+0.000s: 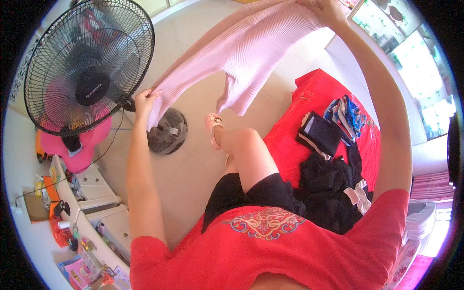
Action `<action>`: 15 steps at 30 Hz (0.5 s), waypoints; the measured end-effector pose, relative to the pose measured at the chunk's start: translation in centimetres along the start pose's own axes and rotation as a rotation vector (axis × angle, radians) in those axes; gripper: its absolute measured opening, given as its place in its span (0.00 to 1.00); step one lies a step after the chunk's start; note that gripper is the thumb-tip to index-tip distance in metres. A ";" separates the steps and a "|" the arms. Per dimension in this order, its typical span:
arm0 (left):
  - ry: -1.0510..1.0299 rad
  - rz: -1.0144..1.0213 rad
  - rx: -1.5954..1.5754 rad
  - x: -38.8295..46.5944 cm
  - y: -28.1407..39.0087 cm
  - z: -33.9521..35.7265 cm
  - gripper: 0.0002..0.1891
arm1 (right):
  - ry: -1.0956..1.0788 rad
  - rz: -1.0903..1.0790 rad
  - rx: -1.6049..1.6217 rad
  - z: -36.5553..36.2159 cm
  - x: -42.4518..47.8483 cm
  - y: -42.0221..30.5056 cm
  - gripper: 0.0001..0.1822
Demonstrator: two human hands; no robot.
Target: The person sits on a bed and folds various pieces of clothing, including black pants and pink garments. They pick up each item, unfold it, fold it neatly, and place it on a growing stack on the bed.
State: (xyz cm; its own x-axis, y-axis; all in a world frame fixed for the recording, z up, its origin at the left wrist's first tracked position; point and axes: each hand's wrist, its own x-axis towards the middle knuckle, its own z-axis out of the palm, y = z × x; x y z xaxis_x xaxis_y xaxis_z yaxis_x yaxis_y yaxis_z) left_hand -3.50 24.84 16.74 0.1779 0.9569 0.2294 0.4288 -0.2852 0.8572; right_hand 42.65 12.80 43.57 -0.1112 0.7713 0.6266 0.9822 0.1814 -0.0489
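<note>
A pale pink ribbed knit garment [250,54] is stretched in the air between my two hands. My left hand [146,99] grips one end of it, near the fan and at about the height of my knee in the picture. At the top edge, my right hand [322,9] grips the other end; part of that hand is cut off by the frame. Between them the cloth sags, and a loose flap hangs down above my pink clog [214,127]. Which part of the garment each hand pinches I cannot tell.
Close on the left stands a black Airmate fan [92,85] with a round base [166,132]. To my right, a red cover [282,145] bears folded dark clothes [320,134], patterned clothes [346,116] and a black heap [326,188]. Drawers [101,185] stand open at lower left.
</note>
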 end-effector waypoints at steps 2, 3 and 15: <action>-0.006 -0.077 0.009 -0.8 -0.5 -1.1 0.16 | -0.123 0.021 -0.039 0.7 -0.2 -0.2 0.08; -0.010 -0.116 0.014 -1.3 -0.7 -1.8 0.15 | -0.185 0.032 -0.057 1.1 -0.3 -0.5 0.08; 0.094 0.037 -0.154 -4.9 -5.1 -2.2 0.09 | 0.056 -0.191 0.008 2.4 -6.3 0.0 0.11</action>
State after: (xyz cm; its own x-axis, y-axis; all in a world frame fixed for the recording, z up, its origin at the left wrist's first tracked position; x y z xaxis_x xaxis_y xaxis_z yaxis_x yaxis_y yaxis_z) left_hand -8.48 21.69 12.22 0.1046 0.9490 0.2975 0.2819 -0.3151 0.9062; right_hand 43.04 9.41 37.79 -0.2864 0.6877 0.6671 0.9429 0.3257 0.0691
